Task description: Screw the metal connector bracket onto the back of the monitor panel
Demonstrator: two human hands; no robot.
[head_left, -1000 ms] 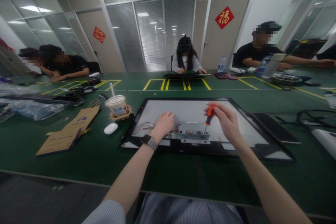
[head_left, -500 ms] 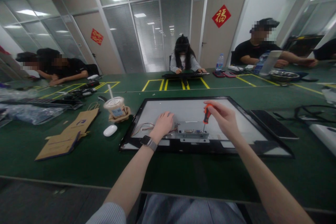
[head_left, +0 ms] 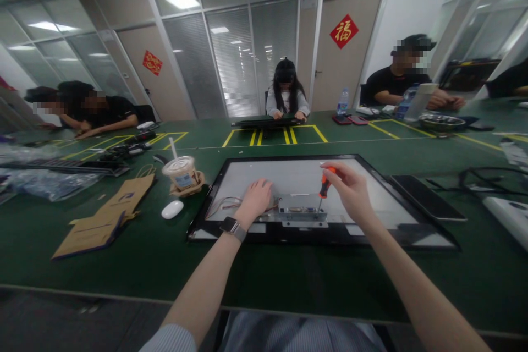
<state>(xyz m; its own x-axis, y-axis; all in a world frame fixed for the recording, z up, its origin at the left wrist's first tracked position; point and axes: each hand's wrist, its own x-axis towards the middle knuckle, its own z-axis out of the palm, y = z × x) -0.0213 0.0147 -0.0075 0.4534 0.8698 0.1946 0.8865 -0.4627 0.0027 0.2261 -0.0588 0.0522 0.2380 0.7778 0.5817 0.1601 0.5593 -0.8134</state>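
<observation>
A flat display panel [head_left: 371, 187] with a black frame and a pale back lies before me on the green table. Near its front edge sits a metal bracket [head_left: 303, 214] with connectors. My right hand [head_left: 350, 184] grips an orange and black screwdriver [head_left: 325, 186] by its handle, and the shaft points down to the right end of the bracket. Resting on the panel left of the bracket is my left hand [head_left: 256, 198], its fingers stretched out and lying flat. Thin wires [head_left: 225, 203] run beside that hand.
To the left stand a drink cup [head_left: 181, 173] in a cardboard holder, a white mouse [head_left: 172, 209] and a brown paper bag [head_left: 103, 220]. A dark flat slab [head_left: 427, 198] lies right of the panel. Across the table, a person [head_left: 286, 88] handles another panel [head_left: 264, 122].
The person opposite has shifted their panel to the left. At the far right, another person's arm has drawn in. My hands and the screwdriver hold nearly the same place.
</observation>
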